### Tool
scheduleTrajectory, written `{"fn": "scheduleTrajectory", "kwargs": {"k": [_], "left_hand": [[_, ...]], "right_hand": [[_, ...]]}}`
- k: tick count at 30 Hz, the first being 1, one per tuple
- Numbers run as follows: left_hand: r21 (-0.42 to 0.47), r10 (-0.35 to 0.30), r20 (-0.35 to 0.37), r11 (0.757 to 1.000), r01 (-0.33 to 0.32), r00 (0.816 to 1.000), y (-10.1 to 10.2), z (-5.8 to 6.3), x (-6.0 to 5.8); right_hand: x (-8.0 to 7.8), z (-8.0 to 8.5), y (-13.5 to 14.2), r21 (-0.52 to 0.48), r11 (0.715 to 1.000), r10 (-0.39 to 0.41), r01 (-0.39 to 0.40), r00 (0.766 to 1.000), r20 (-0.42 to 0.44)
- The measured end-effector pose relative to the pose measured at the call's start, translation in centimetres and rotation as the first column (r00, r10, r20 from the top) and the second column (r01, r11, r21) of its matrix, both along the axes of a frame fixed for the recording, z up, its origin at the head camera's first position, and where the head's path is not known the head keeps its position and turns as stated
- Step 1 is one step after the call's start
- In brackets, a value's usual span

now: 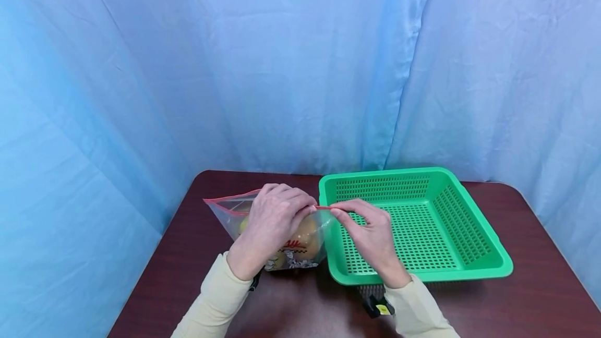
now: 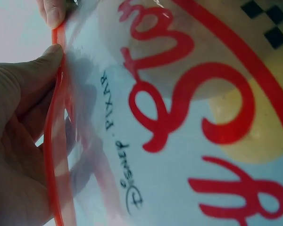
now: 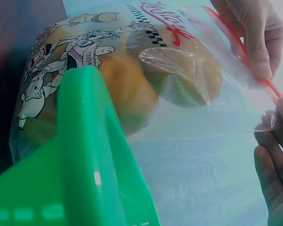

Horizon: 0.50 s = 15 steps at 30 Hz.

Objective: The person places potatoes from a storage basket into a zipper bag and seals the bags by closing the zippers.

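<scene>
A clear zip bag (image 1: 307, 244) with a red zip edge and printed cartoon figures stands on the table, left of the green basket. Round fruits (image 3: 127, 89), orange-yellow and partly green, show through its plastic. My left hand (image 1: 277, 218) reaches over the bag and pinches the red zip (image 2: 54, 117) between thumb and fingers. At the zip's right end, my right hand (image 1: 371, 233) pinches the corner with thumb and forefinger. On the left side the bag's mouth spreads apart. The left fingertips are partly hidden in the head view.
The green perforated basket (image 1: 488, 270) stands right of the bag, under my right hand, its near-left rim close to the bag. Both sit on a dark reddish-brown table (image 1: 159, 286). Light blue curtains (image 1: 300, 67) hang behind and at the sides.
</scene>
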<state>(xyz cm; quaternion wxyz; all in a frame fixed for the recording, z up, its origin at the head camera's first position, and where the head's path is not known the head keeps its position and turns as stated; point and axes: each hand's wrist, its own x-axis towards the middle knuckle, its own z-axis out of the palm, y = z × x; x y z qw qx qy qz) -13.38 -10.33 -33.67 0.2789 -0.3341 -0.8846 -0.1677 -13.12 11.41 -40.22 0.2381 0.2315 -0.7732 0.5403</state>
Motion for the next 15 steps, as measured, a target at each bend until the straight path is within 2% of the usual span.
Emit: {"fn": "scheduleTrajectory", "kwargs": {"k": [7, 15], "left_hand": [[0.004, 0.020, 0.026, 1.000, -0.020, 0.999, -0.8, -0.1, 0.0], [0.019, 0.007, 0.021, 1.000, -0.008, 1.000, -1.2, -0.1, 0.1]], "right_hand": [[0.2, 0.1, 0.0, 0.018, 0.999, -0.028, 0.028, 0.999, 0.025], [0.2, 0.0, 0.1, 0.023, 0.999, -0.039, 0.039, 0.999, 0.030]]}}
